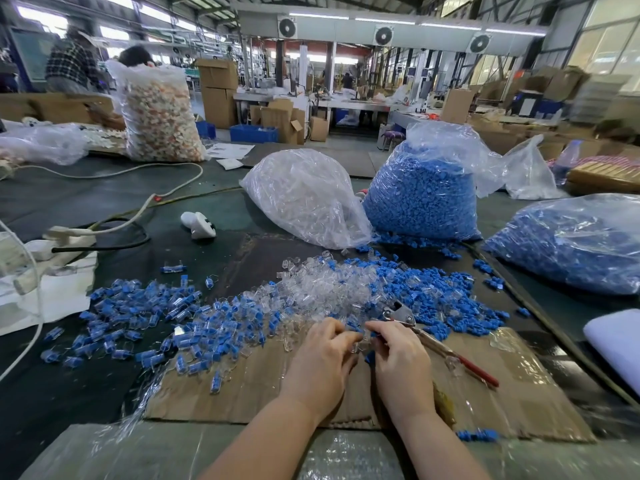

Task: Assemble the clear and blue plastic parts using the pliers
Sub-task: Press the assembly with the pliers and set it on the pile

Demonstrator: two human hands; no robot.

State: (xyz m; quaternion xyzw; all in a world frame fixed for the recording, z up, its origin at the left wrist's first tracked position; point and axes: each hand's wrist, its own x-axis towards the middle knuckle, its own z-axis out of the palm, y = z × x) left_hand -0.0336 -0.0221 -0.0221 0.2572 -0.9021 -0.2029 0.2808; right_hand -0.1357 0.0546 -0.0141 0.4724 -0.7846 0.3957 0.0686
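Blue-and-clear joined pieces [138,317] lie heaped at my left on the dark mat, so I judge much is done, while loose clear shells [322,282] and blue inserts [426,289] remain, with full bags behind. My left hand [320,355] and right hand [398,355] meet over the corrugated cardboard [242,386], fingers curled, pinching small parts between them; which part sits in which hand I cannot tell. Steel-nosed, red-handled pliers [433,337] lie flat just right of my right hand, unheld.

Bright, even daylight from roof panels and windows [609,46] far beyond the hands. Soft shadows. Glare on plastic bags [304,195]. Wide-angle bending at edges; background and corners blurred.
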